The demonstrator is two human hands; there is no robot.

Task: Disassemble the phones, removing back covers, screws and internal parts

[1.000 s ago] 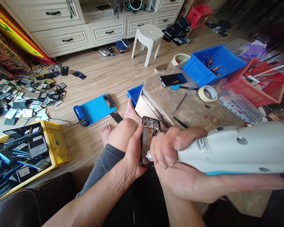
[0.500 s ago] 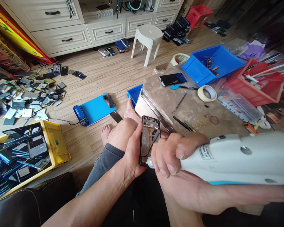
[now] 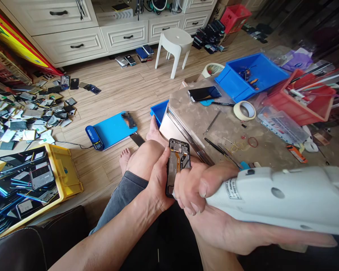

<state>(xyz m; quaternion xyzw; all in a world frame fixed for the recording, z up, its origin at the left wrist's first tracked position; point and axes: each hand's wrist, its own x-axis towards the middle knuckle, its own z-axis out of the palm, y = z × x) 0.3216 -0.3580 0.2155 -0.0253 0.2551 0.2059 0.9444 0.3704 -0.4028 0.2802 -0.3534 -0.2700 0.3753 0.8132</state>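
My left hand (image 3: 159, 180) grips an opened black phone frame (image 3: 177, 162) from its left side, held upright above my knee, with orange flex cable showing inside. My right hand (image 3: 203, 188) is wrapped around a white electric screwdriver (image 3: 279, 197) whose metal tip touches the lower edge of the phone. The tool's body stretches to the right edge of the view and hides part of the table.
A low table (image 3: 223, 131) holds a dark phone (image 3: 203, 93), a tape roll (image 3: 244, 110), tweezers, a blue bin (image 3: 251, 75) and a red bin (image 3: 299, 99). On the floor are a blue heating pad (image 3: 111, 130), a yellow crate of screens (image 3: 31, 180), a white stool (image 3: 173, 47), scattered phone parts.
The screwdriver's rear end has dropped lower in view and its tip has shifted slightly left along the phone's lower edge. My left hand keeps the phone in place.
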